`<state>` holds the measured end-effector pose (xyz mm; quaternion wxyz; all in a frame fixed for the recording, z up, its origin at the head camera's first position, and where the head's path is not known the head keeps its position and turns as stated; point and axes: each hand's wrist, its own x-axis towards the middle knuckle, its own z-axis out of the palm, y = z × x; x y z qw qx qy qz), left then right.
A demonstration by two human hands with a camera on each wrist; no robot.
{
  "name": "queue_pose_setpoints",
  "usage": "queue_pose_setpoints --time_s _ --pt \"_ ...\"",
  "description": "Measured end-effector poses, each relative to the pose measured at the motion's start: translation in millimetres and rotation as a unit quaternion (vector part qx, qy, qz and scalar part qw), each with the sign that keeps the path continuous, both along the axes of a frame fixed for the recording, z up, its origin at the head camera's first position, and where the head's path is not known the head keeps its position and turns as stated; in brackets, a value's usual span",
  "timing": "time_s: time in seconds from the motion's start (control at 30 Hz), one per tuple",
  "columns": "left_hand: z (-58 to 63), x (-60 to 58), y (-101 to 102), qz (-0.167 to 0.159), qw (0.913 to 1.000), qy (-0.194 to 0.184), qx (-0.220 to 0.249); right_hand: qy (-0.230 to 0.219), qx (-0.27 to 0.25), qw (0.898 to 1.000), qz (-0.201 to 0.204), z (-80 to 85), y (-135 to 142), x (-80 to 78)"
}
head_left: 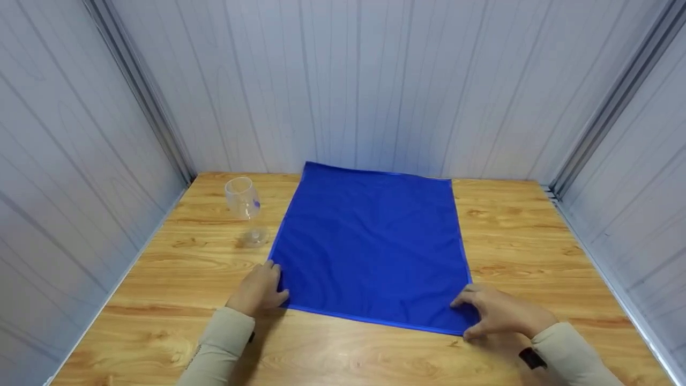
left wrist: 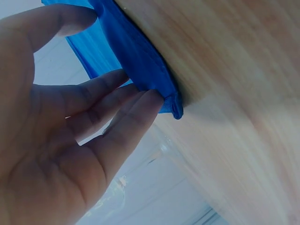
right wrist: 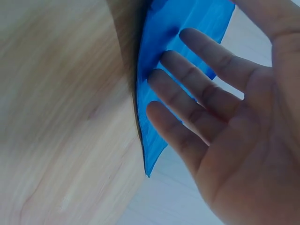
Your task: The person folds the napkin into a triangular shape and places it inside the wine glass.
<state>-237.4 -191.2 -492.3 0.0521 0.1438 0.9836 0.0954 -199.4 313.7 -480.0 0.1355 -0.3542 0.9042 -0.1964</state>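
A square blue cloth [head_left: 370, 241] lies spread on the wooden table, slightly wrinkled, its far edge near the back wall. My left hand [head_left: 260, 287] is at its near left corner. In the left wrist view, the thumb and fairly straight fingers [left wrist: 136, 110] touch the cloth's edge, which bunches a little there. At the near right corner is my right hand [head_left: 498, 312]. Its fingers [right wrist: 176, 91] are spread and extended over the cloth in the right wrist view, with the fingertips at its surface; whether they press on it is hard to tell.
A clear stemmed glass [head_left: 244, 201] with a small purple mark stands upright on the table, left of the cloth. White panel walls [head_left: 375, 91] enclose the wooden table [head_left: 514, 236] at the back and both sides.
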Motion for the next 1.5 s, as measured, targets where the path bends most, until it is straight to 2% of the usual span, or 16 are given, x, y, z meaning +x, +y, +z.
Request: queue_pose_setpoints --time_s 0.2,0.43,0.6,0.77,1.03,1.3,1.5 --pt "2.2 0.7 -0.2 0.004 1.0000 -0.003 -0.001 0.012 0.013 1.000 0.002 -4.7 -2.6 3.9" --pt "5.0 2.2 0.1 -0.007 1.0000 0.001 0.003 0.039 0.025 0.999 0.001 -6.9 -3.5 7.7" --pt "5.4 0.6 1.1 0.003 0.9999 -0.015 -0.004 0.033 0.035 0.999 -0.008 -5.0 -4.2 7.4" --pt "4.8 0.1 2.0 0.003 0.9999 -0.015 0.001 0.029 0.038 0.999 -0.010 -1.7 -4.4 6.6" --pt "4.1 -0.3 0.8 0.003 1.0000 -0.007 0.005 0.044 0.028 0.999 -0.002 -2.8 -3.1 5.4" --pt "2.8 -0.8 0.5 -0.001 0.9999 -0.007 0.009 0.040 0.008 0.999 -0.001 -3.2 -1.7 0.6" --pt "3.5 0.7 0.5 -0.003 0.9999 -0.002 0.017 0.062 -0.008 0.998 0.008 -2.3 0.1 -4.4"
